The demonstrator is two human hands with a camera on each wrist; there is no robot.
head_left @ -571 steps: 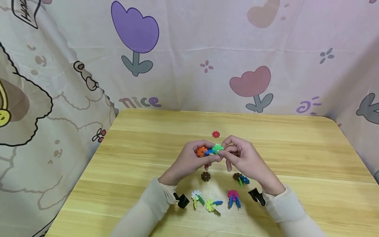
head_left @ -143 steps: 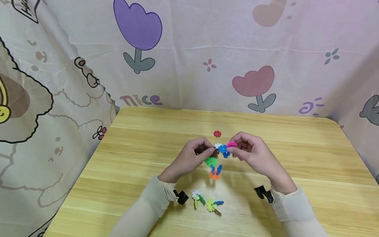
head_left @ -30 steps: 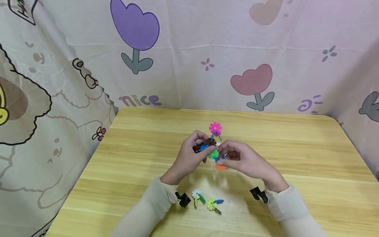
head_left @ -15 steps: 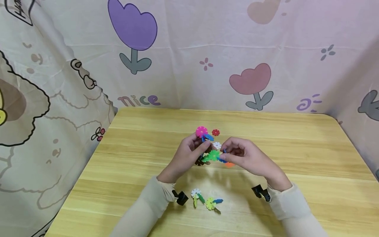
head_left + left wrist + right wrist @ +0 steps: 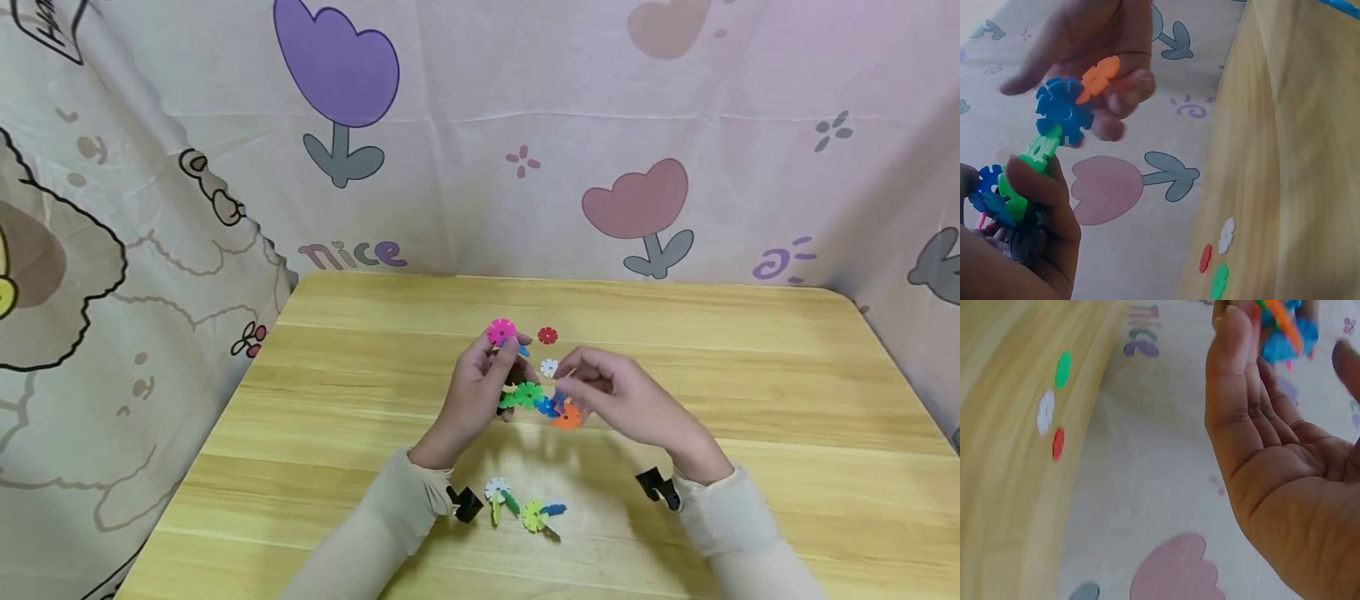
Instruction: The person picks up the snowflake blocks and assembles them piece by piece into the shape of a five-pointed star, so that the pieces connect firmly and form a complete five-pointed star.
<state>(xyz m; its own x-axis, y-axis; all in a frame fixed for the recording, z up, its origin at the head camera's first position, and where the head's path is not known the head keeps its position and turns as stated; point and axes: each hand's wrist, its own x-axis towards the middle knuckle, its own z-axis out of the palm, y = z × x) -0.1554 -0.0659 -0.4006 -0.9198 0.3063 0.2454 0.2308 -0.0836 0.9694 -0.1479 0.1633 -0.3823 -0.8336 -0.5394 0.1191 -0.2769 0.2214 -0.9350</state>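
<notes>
My left hand (image 5: 468, 396) grips a joined string of slotted plastic snowflake discs. Its pink disc (image 5: 501, 332) stands above the thumb, and brown ones are partly hidden behind the fingers. Rightward from the hand run a green disc (image 5: 529, 395), blue discs (image 5: 549, 407) and an orange disc (image 5: 567, 417) at the free end. Close beside that end is my right hand (image 5: 626, 400). The left wrist view has its fingers just behind the orange disc (image 5: 1100, 76), thumb spread away. In the right wrist view the fingers (image 5: 1235, 419) look mostly straight; contact with the discs cannot be told.
On the wooden table (image 5: 360, 375) lie a loose red disc (image 5: 547, 335) and a white disc (image 5: 549, 367); both wrist views add a green disc (image 5: 1063, 369). Nearer me are a white-disc cluster (image 5: 497, 490) and a yellow-disc cluster (image 5: 534, 517). A printed cloth hangs behind.
Several separate clusters from 19 seconds ago are now in the held string. Over the last second, the pink end swung left; the right thumb and fingers came off the blue discs.
</notes>
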